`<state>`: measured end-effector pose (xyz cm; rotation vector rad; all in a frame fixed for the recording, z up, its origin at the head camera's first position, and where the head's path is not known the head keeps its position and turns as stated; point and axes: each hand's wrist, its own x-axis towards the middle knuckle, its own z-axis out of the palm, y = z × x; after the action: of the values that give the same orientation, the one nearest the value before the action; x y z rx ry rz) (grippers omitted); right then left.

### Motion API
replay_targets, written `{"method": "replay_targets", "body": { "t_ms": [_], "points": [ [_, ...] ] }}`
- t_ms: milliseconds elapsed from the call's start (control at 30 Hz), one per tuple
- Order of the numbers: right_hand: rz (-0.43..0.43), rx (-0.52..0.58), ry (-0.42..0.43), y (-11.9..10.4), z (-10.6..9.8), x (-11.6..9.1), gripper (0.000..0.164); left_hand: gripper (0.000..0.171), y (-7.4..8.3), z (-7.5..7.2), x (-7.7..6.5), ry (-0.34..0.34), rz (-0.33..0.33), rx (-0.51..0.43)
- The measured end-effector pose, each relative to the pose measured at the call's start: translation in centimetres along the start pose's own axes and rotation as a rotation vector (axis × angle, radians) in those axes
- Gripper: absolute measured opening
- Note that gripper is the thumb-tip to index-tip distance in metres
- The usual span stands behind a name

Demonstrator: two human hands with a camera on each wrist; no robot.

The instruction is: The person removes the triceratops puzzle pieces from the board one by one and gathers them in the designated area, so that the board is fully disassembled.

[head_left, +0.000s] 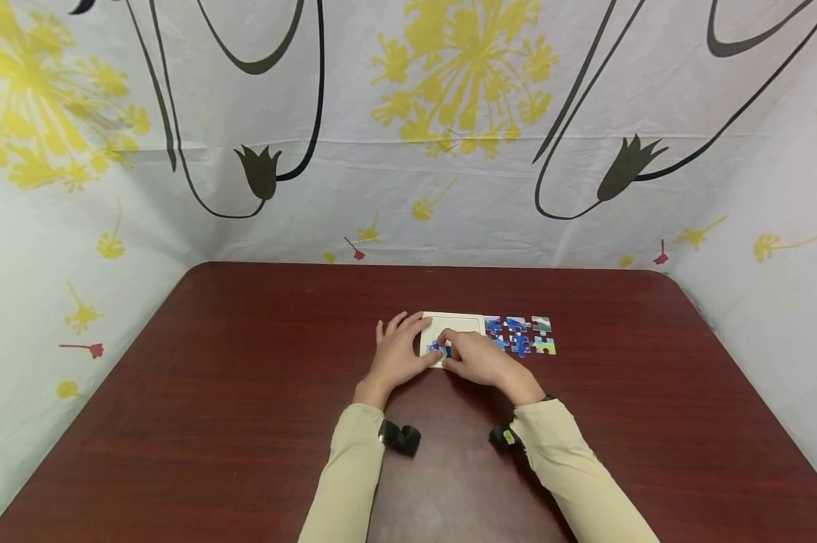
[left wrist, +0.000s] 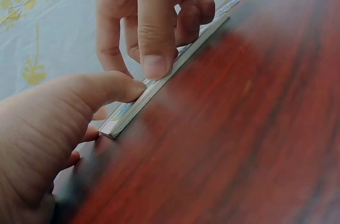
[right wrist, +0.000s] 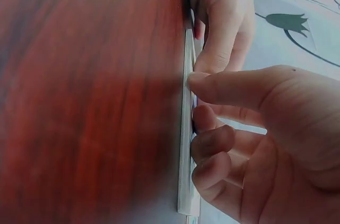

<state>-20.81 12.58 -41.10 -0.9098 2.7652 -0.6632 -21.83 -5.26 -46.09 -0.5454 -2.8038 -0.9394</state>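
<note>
A shallow pale puzzle tray (head_left: 457, 320) lies on the table, with blue puzzle pieces (head_left: 434, 346) in its near left corner. My left hand (head_left: 398, 353) spreads around the tray's left side. Its index fingertip reaches the far left corner and its thumb presses down inside the near edge. My right hand (head_left: 479, 356) leans over the tray with curled fingers, pinching a blue puzzle piece at the near edge beside the left thumb. Fingers mostly cover that piece. In the right wrist view, the right thumb (right wrist: 228, 87) lies on the tray's near rim (right wrist: 186, 128).
Loose puzzle pieces (head_left: 519, 344) lie in rows just right of the tray, some blue, others with green and white. The dark red wooden table (head_left: 259, 362) extends around them. A patterned white cloth (head_left: 354, 181) hangs behind the far edge.
</note>
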Motion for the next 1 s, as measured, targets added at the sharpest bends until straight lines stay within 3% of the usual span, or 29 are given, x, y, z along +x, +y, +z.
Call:
{"method": "replay_targets", "body": {
  "t_ms": [333, 1000],
  "points": [
    [0.0, 0.044, -0.022, 0.03, 0.05, -0.17, 0.026, 0.037, 0.0, 0.06, -0.07, 0.031, -0.03, -0.069],
    [-0.012, 0.028, 0.007, 0.02, 0.22, 0.07, 0.025, 0.035, 0.18, -0.02, 0.1, 0.041, -0.037, -0.05]
  ]
}}
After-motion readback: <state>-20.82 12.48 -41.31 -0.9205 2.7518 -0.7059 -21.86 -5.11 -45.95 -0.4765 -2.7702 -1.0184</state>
